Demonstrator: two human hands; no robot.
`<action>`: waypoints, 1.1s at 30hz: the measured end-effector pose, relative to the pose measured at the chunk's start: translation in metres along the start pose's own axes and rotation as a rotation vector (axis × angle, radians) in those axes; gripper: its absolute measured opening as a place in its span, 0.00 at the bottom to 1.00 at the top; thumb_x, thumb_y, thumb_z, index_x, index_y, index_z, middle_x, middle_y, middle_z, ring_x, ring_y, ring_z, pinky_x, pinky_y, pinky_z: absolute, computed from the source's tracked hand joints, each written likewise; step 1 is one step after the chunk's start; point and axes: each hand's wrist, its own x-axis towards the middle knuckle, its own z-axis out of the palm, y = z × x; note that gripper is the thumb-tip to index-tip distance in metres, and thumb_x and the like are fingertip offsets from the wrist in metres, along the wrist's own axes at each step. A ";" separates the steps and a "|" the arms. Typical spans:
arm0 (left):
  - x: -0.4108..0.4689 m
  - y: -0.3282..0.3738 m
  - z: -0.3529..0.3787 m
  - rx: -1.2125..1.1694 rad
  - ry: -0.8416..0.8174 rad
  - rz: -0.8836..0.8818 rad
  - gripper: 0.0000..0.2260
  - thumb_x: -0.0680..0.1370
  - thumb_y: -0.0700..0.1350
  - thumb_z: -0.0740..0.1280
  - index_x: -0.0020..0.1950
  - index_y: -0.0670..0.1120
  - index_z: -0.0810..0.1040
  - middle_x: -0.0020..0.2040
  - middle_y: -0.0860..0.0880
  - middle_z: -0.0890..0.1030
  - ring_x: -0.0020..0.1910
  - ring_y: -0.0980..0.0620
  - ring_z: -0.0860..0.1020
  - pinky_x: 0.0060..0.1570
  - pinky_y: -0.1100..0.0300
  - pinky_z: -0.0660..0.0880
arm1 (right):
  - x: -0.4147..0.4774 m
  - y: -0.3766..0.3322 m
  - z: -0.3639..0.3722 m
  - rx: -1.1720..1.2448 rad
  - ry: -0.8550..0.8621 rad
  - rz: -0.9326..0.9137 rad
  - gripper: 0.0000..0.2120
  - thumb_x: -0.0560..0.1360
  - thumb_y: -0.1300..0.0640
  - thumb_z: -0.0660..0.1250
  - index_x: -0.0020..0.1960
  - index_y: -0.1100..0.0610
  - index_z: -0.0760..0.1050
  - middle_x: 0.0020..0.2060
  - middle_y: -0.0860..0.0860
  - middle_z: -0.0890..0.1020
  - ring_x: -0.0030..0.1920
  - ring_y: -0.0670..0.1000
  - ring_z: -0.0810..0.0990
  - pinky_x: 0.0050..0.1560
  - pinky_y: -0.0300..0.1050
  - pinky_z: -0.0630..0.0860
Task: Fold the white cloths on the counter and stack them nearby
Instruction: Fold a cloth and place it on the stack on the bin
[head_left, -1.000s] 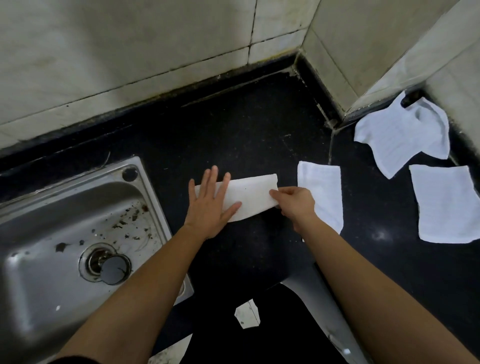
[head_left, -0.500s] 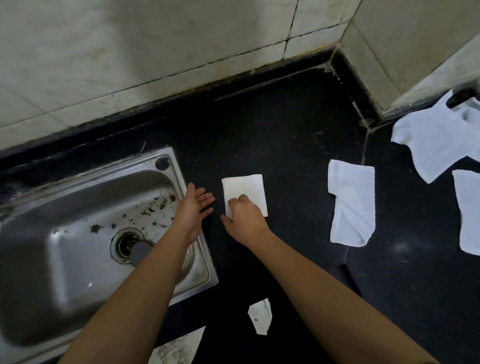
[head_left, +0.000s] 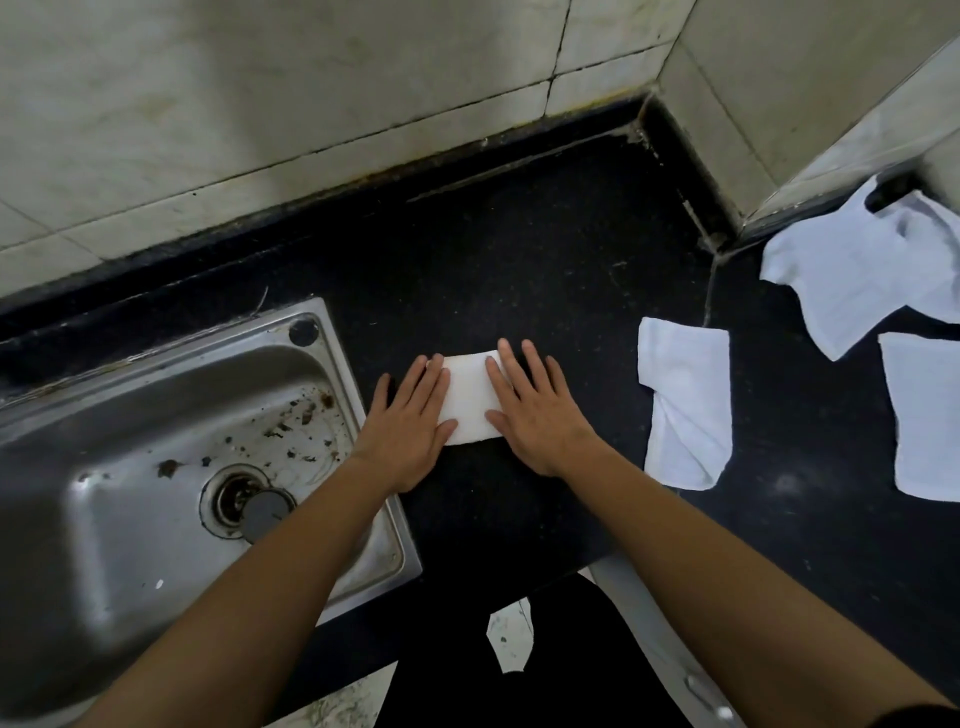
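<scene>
Change: a second ago the folded cloth (head_left: 470, 397) was a long strip, with the left hand (head_left: 410, 421) flat on one end and the right hand (head_left: 540, 410) pinching the other. Half a second ago it had been doubled over into a small square under the right hand alone. Both hands now rest on it.
Left hand: flat with straight fingers, holding nothing, its fingertips and thumb lying over the cloth's left edge.
Right hand: also spread flat, with nothing in its grasp, covering the cloth's right edge.
Folded cloth: a small, compact white square on the dark tabletop (head_left: 519, 260), just right of the sink (head_left: 332, 358), about midway between the tabletop's back and front edges.
Meaning: the last fold on this piece looks finished, and the hands appear to be pressing the crease down.
Stack: no pile shows yet, so this square probably starts one.
Still to fold: a loosely doubled cloth (head_left: 685, 410) well to the right, a flat cloth (head_left: 924, 415) at the right edge, and a crumpled cloth (head_left: 852, 280) toward the back right corner.
Progress: early, with one piece of four done.
</scene>
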 end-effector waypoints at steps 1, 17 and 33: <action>0.000 -0.004 0.005 0.024 -0.020 0.005 0.31 0.81 0.60 0.36 0.80 0.45 0.36 0.80 0.47 0.34 0.79 0.48 0.36 0.77 0.42 0.45 | 0.002 0.003 0.003 -0.035 -0.027 -0.005 0.34 0.84 0.40 0.42 0.80 0.57 0.34 0.79 0.58 0.35 0.79 0.63 0.36 0.78 0.64 0.45; 0.008 0.017 -0.022 -0.682 0.223 -0.484 0.28 0.80 0.52 0.64 0.77 0.41 0.61 0.65 0.40 0.74 0.61 0.42 0.74 0.59 0.49 0.74 | -0.024 0.032 -0.024 0.756 0.066 0.387 0.23 0.81 0.49 0.64 0.73 0.55 0.68 0.63 0.54 0.78 0.62 0.54 0.77 0.62 0.48 0.75; -0.025 0.009 -0.053 -1.605 0.020 -0.968 0.21 0.80 0.48 0.64 0.72 0.46 0.69 0.70 0.46 0.72 0.68 0.46 0.71 0.67 0.46 0.69 | 0.008 -0.014 -0.082 1.668 -0.230 0.619 0.19 0.73 0.58 0.69 0.64 0.59 0.76 0.54 0.55 0.82 0.53 0.55 0.83 0.49 0.50 0.81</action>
